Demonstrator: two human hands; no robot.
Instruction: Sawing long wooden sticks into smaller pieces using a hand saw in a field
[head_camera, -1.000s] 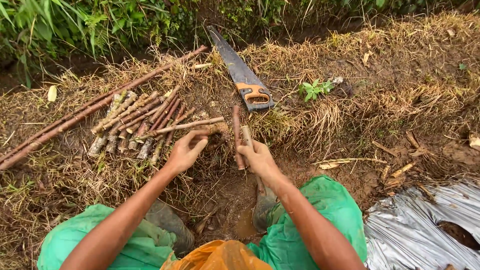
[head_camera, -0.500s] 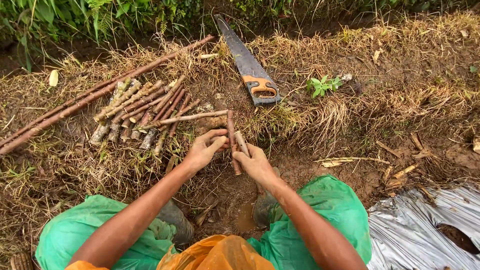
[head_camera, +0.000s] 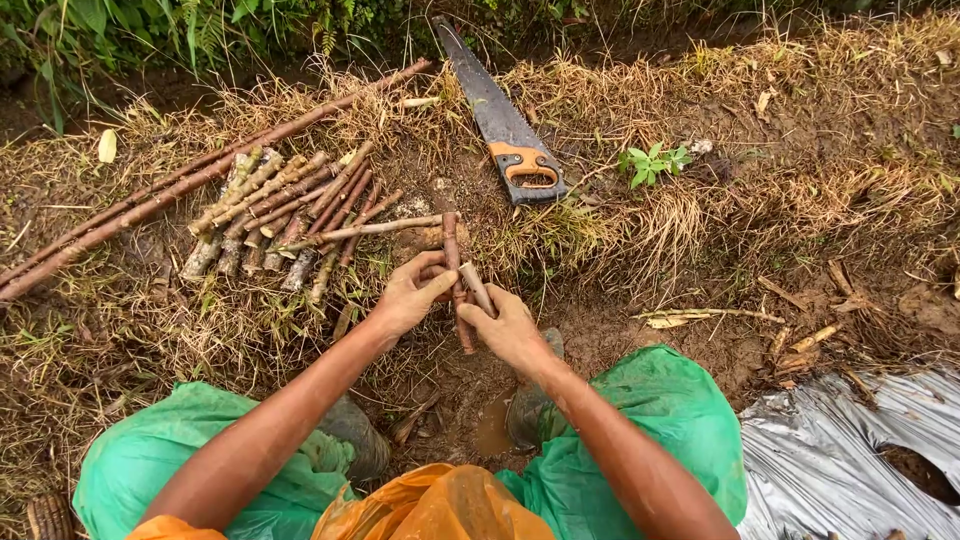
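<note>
My left hand (head_camera: 412, 293) and my right hand (head_camera: 503, 325) meet low over muddy ground, both closed around short reddish-brown stem cuttings (head_camera: 452, 250). One cutting stands nearly upright between the hands; my right hand also holds a shorter piece (head_camera: 476, 287) angled up. A pile of similar cut stems (head_camera: 285, 210) lies on dry grass just left of my hands. A long uncut stem (head_camera: 190, 180) stretches diagonally behind the pile.
A hand saw (head_camera: 500, 120) with an orange handle lies on the grass beyond my hands. Silver plastic sheeting (head_camera: 850, 450) covers the ground at the right. My knees in green rain trousers (head_camera: 660, 410) frame a muddy puddle (head_camera: 490, 430). Green plants line the far edge.
Both hands have drawn a little nearer to me and come closer together around the cuttings. The upright cutting has shifted with them.
</note>
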